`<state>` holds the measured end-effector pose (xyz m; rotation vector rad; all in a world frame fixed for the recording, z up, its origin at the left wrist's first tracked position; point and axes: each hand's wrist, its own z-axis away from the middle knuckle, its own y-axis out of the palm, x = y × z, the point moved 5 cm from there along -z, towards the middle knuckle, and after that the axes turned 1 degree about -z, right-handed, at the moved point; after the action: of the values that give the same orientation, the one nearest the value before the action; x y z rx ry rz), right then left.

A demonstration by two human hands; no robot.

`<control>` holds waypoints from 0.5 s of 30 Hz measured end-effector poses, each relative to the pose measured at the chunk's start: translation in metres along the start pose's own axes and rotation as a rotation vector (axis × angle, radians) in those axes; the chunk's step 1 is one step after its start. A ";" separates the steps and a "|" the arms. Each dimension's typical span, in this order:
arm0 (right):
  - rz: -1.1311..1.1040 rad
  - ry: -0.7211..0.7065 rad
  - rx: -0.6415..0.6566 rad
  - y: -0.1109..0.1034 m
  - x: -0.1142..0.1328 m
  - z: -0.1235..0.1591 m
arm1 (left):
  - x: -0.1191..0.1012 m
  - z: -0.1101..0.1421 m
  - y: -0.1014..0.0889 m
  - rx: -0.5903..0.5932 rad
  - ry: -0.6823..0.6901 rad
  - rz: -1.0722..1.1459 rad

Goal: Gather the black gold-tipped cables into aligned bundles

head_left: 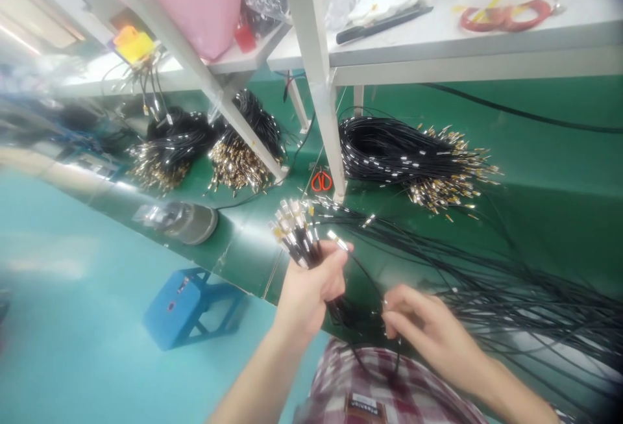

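A bundle of black cables [298, 232] with metal connector ends stands up out of my left hand [311, 284], which is closed around it. One more cable end with a white label [337, 239] sticks out between the thumb and fingers of that hand. From there a single black cable [366, 269] curves down to my right hand [418, 317], whose thumb and fingertips pinch it. Below my hands the cable loops in front of the checked cloth [389, 382]. Many loose black cables [511, 281] lie spread out to the right.
Coiled cable piles lie under the benches: one pile [389, 151] on the right, others [243, 158] at the left. Red-handled scissors [321, 181] lie by a white table leg [328, 119]. A blue stool [175, 307] and a grey cylindrical container [192, 223] stand left.
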<state>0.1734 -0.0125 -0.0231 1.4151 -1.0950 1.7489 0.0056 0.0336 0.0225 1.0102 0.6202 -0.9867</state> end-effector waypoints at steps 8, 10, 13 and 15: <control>0.035 -0.051 -0.029 0.005 -0.002 -0.002 | 0.005 0.003 0.005 0.022 -0.012 -0.004; 0.032 -0.052 -0.038 0.006 -0.003 -0.002 | 0.005 0.003 0.005 0.024 -0.014 -0.004; 0.034 -0.048 -0.048 0.005 -0.003 -0.002 | 0.006 0.003 0.006 0.010 -0.017 -0.013; 0.038 -0.043 -0.049 0.005 -0.003 -0.001 | 0.006 0.003 0.006 0.004 -0.022 -0.028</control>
<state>0.1693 -0.0138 -0.0274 1.4169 -1.1867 1.7130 0.0138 0.0294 0.0214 0.9958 0.6157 -1.0227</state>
